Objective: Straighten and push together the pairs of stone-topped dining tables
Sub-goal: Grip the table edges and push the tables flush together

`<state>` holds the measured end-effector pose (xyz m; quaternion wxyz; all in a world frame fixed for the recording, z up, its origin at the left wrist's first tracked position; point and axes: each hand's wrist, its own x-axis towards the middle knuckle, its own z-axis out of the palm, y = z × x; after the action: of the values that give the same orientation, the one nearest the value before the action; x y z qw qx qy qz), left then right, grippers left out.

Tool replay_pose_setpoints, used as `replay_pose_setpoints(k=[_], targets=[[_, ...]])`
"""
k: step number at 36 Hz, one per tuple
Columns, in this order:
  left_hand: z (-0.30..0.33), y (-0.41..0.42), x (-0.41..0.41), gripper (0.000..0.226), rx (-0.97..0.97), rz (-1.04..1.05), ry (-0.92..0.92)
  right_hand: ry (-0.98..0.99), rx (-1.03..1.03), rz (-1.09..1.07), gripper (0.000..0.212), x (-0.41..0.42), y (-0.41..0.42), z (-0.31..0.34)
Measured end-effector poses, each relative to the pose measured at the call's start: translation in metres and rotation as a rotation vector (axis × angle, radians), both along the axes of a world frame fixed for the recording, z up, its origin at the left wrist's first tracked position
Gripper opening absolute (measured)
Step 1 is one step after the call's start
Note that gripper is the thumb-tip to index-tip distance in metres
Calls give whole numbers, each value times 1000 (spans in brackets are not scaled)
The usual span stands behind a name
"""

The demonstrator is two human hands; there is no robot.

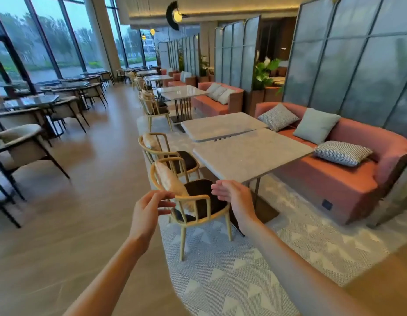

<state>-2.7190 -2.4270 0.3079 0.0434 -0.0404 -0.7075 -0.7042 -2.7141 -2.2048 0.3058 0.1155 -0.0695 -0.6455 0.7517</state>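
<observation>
Big glass-walled dining room, grey daylight outside, wood floor on my left and a pale patterned rug [232,277] under the row I'm working on. Closest pair is the near grey stone-topped square desk [250,153] and the far grey stone-topped square desk [220,125] behind it, both tight against the long salmon-pink upholstered sofa [348,179]. They aren't flush: there's a wedge-shaped gap between them that looks wider on the chair side, and the edges don't line up. What worries me is the light wooden armchair with the dark seat [193,201], which stands right between me and the near desk's corner, so if I shove from here I reckon I'll either bump the chair or push off-centre and swing the top even more crooked. The metal base [264,210] sits on the rug too, so it could drag and bunch it instead of sliding. As for my hands: both arms are stretched out in front, nothing held. My left hand [150,208] hangs over the chair's back rail, fingers loosely curled, thumb close to the fingertips, and whether it's touching the rail I can't tell. My right hand [232,195] is open, fingers mostly straight and pointing left, hovering just short of the near desk's front corner.
</observation>
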Motion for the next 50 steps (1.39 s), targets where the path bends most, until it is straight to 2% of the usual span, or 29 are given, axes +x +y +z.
replay_pose_setpoints(k=[5,11,18,22,26,31,37,40,43,45,50], targets=[[-28,39,-96,24,-24,48,-100,-75,75,-20,24,-78,48,-26],[-70,106,-194,23,-132,9,-231,-151,159,-95,26,-152,118,-56],[-125,209,-323,15,-284,-87,-172,-289,276,-183,20,-252,190,-111],[-158,266,-398,23,-333,-150,-186,-380,356,-184,20,-325,222,-140],[-198,310,-463,27,-329,-191,-309,-490,424,-147,20,-401,254,-174],[-236,340,-515,31,-451,-196,-355,-551,566,-61,14,-470,282,-201],[-285,370,-546,39,-708,-158,-359,-537,857,138,23,-528,324,-240],[-307,389,-553,44,-820,-102,-313,-493,1123,290,39,-553,348,-267],[-327,411,-560,52,-863,20,-339,-354,1389,363,48,-584,369,-295],[-339,427,-560,58,-917,94,-384,-311,1461,371,50,-598,382,-314],[-375,461,-557,73,-1160,260,-333,-175,1600,358,63,-607,393,-363]])
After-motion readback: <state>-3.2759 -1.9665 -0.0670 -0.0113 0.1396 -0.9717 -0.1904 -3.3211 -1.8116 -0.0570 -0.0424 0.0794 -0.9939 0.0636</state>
